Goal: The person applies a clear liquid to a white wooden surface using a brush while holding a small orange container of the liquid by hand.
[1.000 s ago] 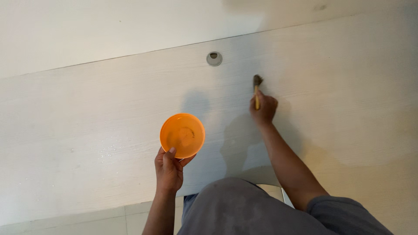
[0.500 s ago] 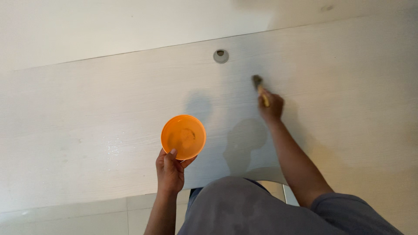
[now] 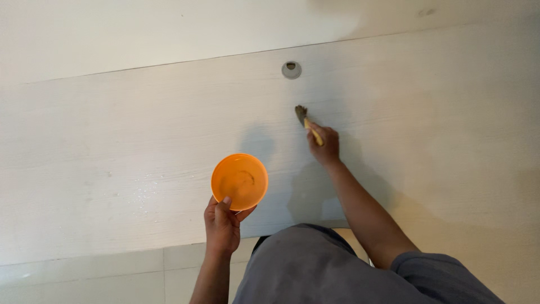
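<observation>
Your left hand (image 3: 222, 224) is gripping an orange bowl (image 3: 239, 181) level, while your right hand (image 3: 325, 145) is pressing a clasped brush (image 3: 308, 124) against the pale table (image 3: 112, 141).

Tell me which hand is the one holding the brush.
The right hand grips the yellow-handled brush, bristles on the pale board; the left hand holds the orange bowl.

Pale matt wood-grain board (image 3: 140, 129), glossy orange plastic bowl (image 3: 239, 181) above its near edge, brush (image 3: 308, 124) with yellow wooden handle and dark bristles, metal-looking ring hole (image 3: 291, 69) near its far edge
</observation>
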